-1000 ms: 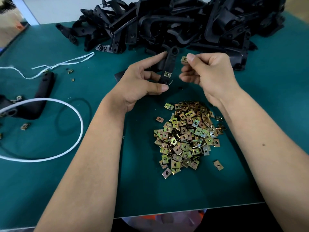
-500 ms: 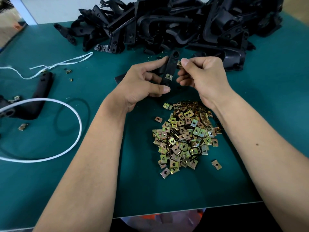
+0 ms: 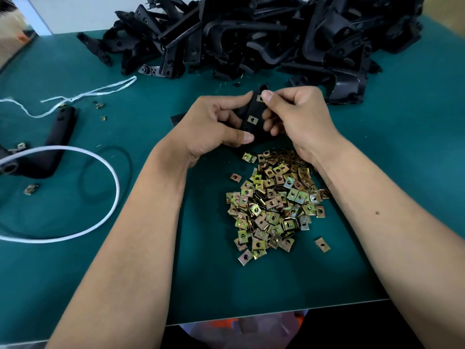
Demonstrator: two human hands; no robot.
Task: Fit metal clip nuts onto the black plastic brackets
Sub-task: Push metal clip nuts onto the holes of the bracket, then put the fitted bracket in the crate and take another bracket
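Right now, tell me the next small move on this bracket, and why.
Probably press the upper brass-coloured metal clip nut fully home with the right hand: its thumb sits on that nut near the top hole of the black plastic bracket, which the left hand holds steady.

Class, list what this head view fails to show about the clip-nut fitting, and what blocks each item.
- Upper clip nut: mostly under the right hand thumb; seating unclear.
- Held bracket: lower end hidden by the left hand.
- Bracket pile: cut off by the top edge.
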